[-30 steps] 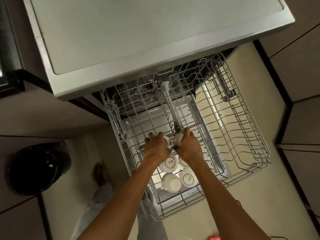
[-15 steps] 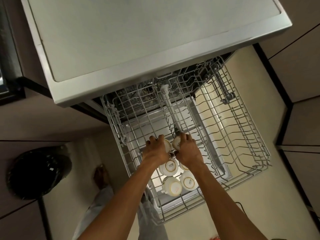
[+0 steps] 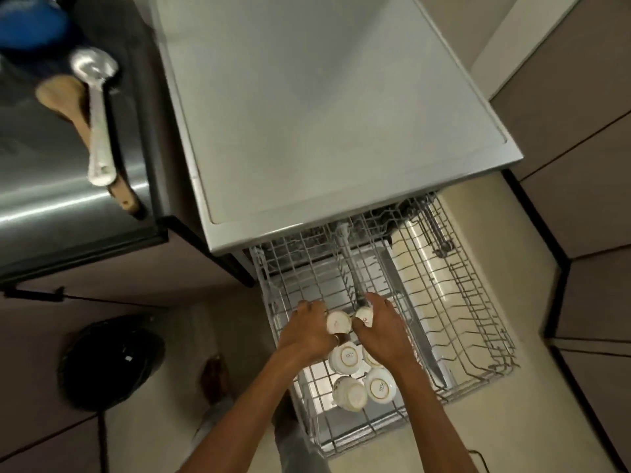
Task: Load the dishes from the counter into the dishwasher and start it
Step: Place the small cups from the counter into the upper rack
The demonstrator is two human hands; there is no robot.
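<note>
Upturned cups (image 3: 345, 358) in rack (image 3: 478, 336); ladle (image 3: 97, 107), wooden spoon (image 3: 65, 97) on counter (image 3: 51, 216).

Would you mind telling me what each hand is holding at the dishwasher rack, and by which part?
The left hand grips a white cup, the right hand a second cup; each is upside down and held round its side.

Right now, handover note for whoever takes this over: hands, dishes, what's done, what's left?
Left hand grips an upturned white cup; right hand grips a second cup, both at the middle of the pulled-out wire rack.
Done: three loaded cups sit upside down at the rack's near end; a fourth is partly hidden under the right hand.
Left: seat these two, load the ladle and wooden spoon from the steel counter, slide the rack in, start the wash.
</note>
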